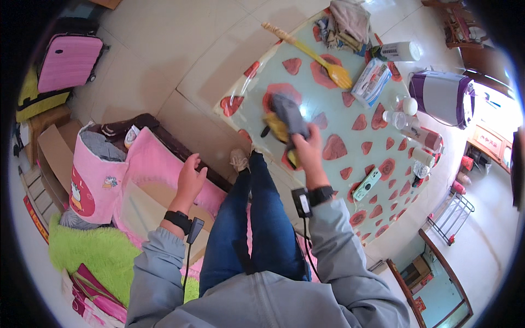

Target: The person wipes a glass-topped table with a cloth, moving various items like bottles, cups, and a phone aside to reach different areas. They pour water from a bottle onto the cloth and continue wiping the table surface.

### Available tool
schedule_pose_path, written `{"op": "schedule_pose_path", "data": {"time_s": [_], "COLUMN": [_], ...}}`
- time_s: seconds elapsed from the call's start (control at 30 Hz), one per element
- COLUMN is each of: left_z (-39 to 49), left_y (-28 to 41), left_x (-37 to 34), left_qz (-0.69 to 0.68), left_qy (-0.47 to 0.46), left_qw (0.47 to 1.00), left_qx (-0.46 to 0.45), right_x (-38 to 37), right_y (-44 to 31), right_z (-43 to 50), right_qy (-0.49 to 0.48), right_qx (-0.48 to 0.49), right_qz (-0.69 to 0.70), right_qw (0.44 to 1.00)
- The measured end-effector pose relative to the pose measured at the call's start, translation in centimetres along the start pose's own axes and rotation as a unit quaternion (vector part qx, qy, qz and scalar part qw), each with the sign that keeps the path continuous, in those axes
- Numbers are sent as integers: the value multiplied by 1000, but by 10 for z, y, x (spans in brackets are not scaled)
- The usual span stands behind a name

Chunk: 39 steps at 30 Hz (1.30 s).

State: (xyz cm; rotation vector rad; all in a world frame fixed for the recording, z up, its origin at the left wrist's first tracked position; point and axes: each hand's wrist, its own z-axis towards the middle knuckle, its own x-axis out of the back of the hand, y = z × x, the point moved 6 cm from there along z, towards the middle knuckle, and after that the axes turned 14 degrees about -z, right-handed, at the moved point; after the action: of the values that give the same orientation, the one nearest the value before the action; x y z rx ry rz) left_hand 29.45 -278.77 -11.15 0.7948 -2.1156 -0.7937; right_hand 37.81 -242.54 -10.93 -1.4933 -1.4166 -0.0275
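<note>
My right hand [309,149] is closed on a dark grey cloth item [287,110], blurred, perhaps a sock, over the near left part of a table with a heart-patterned cover [320,176]. Beside and under the grey item lies a yellow and black cloth item [277,128]; whether my fingers also hold part of it I cannot tell. To the left, my left hand [191,178] is raised over the pink sofa cover, fingers apart and nothing in them. Folded cloths [348,24] are stacked at the table's far corner.
On the table are a yellow plastic fork-shaped scoop [336,74], a box [371,82], several bottles [426,137] and a phone in a light green case [367,184]. A pink fabric basket [98,180] stands on the left, near a green fluffy cover [94,254]. A pink suitcase [69,63] stands beyond.
</note>
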Motion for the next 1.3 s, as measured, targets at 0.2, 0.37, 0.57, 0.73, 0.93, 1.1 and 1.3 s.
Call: {"op": "schedule_pose_path", "data": {"time_s": [0.2, 0.37, 0.57, 0.73, 0.93, 1.1, 1.3], "left_z": [89, 172, 253, 299, 332, 309, 278], "left_y": [109, 208, 274, 293, 288, 287, 224], "left_x": [-8, -46, -119, -170, -194, -154, -17], "left_qz": [155, 240, 392, 465, 537, 370, 293], "left_qy": [7, 6, -37, -49, -129, -183, -183], "left_qw": [978, 939, 846, 768, 745, 792, 889], "left_qx": [-136, -246, -359, -437, -373, -450, -300], "right_x": [97, 86, 79, 92, 86, 79, 34], "right_y": [98, 121, 127, 117, 115, 101, 48], "right_z": [-2, 7, 17, 18, 22, 23, 59], "right_qy": [110, 116, 140, 133, 159, 233, 305], "right_qx": [-116, -24, -89, -82, -131, -176, -275], "right_qz": [-303, -387, -329, -342, -322, -278, -206], "right_qw": [939, 914, 930, 927, 924, 915, 888]}}
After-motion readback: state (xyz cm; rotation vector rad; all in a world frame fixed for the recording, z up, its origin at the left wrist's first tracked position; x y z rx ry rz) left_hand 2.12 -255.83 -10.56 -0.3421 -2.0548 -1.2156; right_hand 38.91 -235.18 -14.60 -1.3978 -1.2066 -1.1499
